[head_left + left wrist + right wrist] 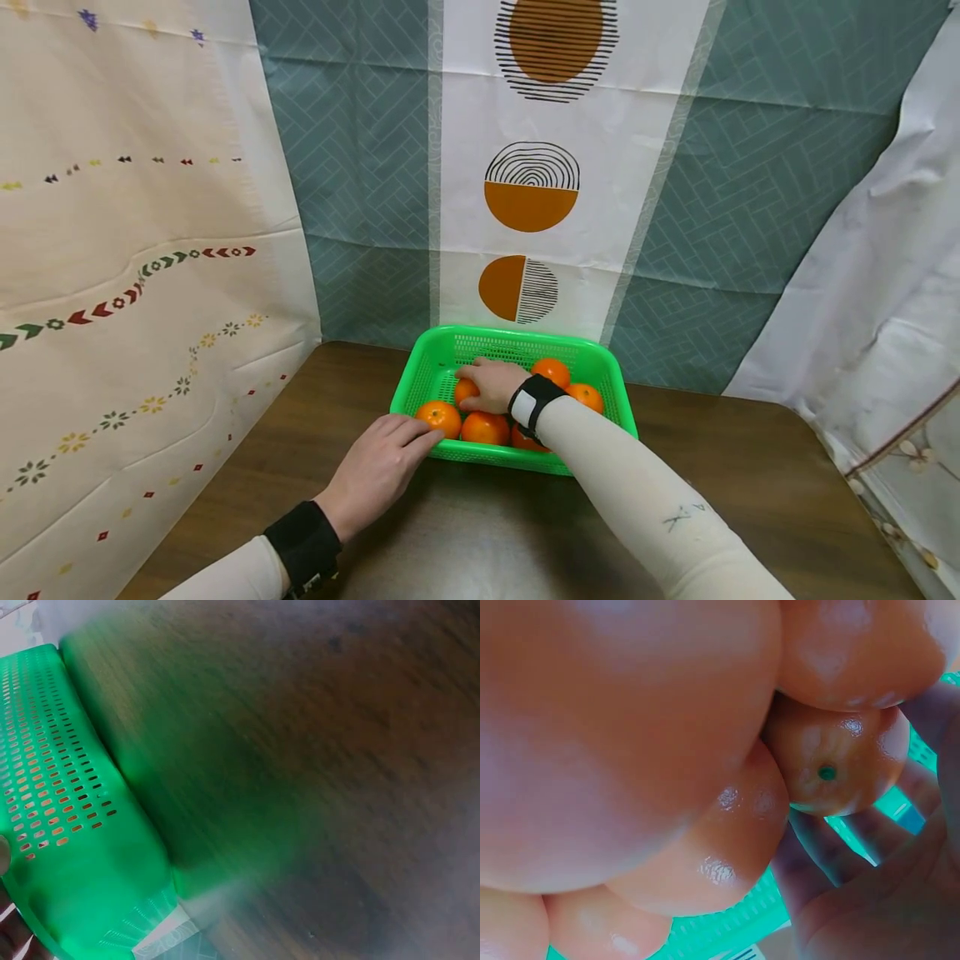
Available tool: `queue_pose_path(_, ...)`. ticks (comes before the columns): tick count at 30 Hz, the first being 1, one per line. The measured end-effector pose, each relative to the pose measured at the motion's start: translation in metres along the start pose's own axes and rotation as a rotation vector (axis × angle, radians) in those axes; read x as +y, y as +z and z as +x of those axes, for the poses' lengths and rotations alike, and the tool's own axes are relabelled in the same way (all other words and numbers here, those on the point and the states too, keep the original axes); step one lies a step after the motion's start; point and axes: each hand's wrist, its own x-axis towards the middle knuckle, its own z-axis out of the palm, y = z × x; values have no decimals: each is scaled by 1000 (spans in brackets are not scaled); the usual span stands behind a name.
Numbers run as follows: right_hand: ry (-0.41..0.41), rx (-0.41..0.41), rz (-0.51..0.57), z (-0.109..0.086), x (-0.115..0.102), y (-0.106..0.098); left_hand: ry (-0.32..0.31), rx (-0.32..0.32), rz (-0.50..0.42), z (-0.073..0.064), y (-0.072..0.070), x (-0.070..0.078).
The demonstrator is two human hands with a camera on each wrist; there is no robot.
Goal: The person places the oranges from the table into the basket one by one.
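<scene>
A green plastic basket (615,392) with perforated walls holds several mandarins (484,428). My right hand (497,385) reaches down inside it, fingers curled round one mandarin (466,390) on the left side. In the right wrist view that mandarin (847,761) shows its green stem end, with the fingers (866,832) behind and around it and other fruit crowding close. At the front left corner my left hand (378,467) grips the basket rim. The left wrist view shows the basket's wall (67,772) and only a bit of the fingers (13,936) at the edge.
The basket stands on a dark brown wooden table (480,533), near its back edge. Behind it hangs a patterned teal and white cloth (360,208). A cream embroidered cloth (150,375) borders the left side, and a white cloth (862,333) hangs at the right.
</scene>
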Motion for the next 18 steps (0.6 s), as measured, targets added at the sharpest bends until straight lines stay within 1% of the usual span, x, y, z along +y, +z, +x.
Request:
queue_pose_path(6,-33,45,6,-1,6,4,-21,-1,4,1,-3,3)
queue_pose_path(12,-59,58,31,-16,4,-7,-47,-21,30,3,-6,7)
queue_pose_path(15,-70,70,46,-24,3,-11,-56,-13,32,4,-8,7)
queue_pose_path(18,-78,86,38,-31,5,-13,-53,-1,36,5,-11,7)
